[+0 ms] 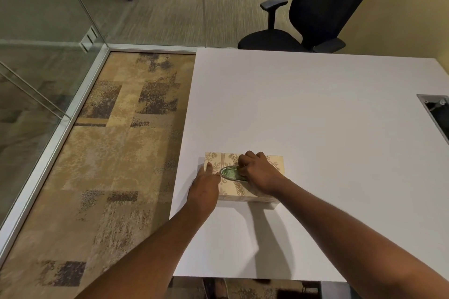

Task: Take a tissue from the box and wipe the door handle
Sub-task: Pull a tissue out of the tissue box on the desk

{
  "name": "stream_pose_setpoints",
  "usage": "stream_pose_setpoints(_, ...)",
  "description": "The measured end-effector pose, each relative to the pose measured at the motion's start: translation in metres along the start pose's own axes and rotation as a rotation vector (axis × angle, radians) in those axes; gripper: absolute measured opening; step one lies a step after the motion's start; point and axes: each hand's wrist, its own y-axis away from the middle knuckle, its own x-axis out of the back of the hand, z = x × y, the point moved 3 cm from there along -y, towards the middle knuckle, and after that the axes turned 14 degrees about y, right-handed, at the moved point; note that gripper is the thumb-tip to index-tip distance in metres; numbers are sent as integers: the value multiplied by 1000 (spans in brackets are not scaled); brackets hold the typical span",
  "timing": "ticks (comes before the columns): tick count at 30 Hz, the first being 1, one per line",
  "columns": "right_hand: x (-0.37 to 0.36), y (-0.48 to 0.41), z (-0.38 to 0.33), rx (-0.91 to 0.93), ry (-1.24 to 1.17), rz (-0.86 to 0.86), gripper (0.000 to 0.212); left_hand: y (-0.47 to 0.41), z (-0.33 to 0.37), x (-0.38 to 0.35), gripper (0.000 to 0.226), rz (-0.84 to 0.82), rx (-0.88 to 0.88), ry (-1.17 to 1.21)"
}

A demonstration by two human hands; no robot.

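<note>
A beige tissue box [230,189] with a floral pattern lies on the white table [315,128], near its left edge. Its top has an oval opening [229,173] with a green inside. My left hand [205,185] rests flat on the box's left end, fingers together, holding it down. My right hand [258,172] is over the box's right half with its fingertips curled into the oval opening. Whether those fingers pinch a tissue is hidden. No door handle is in view.
A black office chair [311,14] stands behind the table's far edge. A cable cutout [435,109] sits at the table's right edge. Glass walls with a metal frame [80,104] run along the left, beside patterned carpet [109,153].
</note>
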Motion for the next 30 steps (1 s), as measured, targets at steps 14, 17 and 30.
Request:
stream_pose_setpoints(14, 7, 0, 9, 27, -148, -53, 9, -2, -1, 0, 43, -12, -21, -55)
stream_pose_setpoints(17, 6, 4, 11, -24, -219, -19, 8, -2, 0, -1, 41, 0, -30, -42)
stream_pose_setpoints(30, -2, 11, 28, -375, -636, -1, 27, 1, -2, -1, 40, 1, -33, -8)
